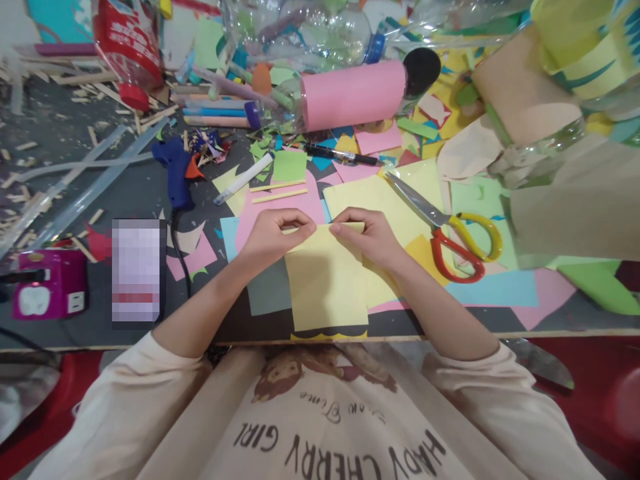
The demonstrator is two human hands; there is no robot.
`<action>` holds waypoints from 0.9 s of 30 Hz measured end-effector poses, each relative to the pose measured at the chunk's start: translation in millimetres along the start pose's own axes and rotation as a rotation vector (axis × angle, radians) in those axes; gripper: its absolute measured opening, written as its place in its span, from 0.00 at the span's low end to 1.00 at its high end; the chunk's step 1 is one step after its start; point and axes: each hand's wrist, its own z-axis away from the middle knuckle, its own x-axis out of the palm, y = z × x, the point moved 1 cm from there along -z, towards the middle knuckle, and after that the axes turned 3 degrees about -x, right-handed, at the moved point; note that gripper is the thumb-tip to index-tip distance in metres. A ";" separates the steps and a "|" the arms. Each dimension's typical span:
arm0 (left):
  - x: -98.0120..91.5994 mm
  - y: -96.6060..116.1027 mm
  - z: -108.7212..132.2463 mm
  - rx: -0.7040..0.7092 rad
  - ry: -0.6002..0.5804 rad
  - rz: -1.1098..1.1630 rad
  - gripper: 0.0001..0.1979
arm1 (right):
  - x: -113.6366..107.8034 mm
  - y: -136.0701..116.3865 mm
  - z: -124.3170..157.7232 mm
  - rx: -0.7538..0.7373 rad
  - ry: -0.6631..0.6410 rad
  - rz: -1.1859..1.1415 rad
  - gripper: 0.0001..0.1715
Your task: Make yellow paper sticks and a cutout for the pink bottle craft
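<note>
- Nearest us is our own cream shirt (pixel 320 427), printed with dark lettering, just under the table's front edge (pixel 410 339).
- Our left hand (pixel 277 233) pinches the top edge of a pale yellow sheet (pixel 327 293) between thumb and fingers, toward its left end.
- Our right hand (pixel 367 233) pinches that same edge farther right; a short stretch of paper shows between our thumbs.
- Below our grip, the sheet reaches almost to the table's front edge, where a yellow scalloped strip (pixel 330 336) peeks out.
- Left of the sheet lies blue-grey paper (pixel 273 293), then a patch of dark tabletop (pixel 230 327) beside our left forearm.
- Just beyond our fingers, two thin sticks (pixel 280 195) rest on pink paper (pixel 253 217), leaving little room forward.
- To our right, open scissors (pixel 443 219) lie over a larger yellow sheet (pixel 370 190), blades angled away from us.
- Farther left sit a phone (pixel 136 273), its screen blurred, and a blue glue gun (pixel 176 173).
- Beyond everything near, a pink-wrapped bottle (pixel 355 95) lies sideways among scraps.
</note>
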 end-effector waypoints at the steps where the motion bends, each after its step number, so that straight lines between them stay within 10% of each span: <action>1: -0.4 -1.1 -0.5 0.009 0.020 0.001 0.07 | -1.0 0.3 -0.5 -0.001 0.015 -0.002 0.10; 27: -8.6 -25.7 -13.9 0.169 0.502 0.282 0.06 | -17.6 13.3 -10.2 -0.058 0.217 -0.194 0.10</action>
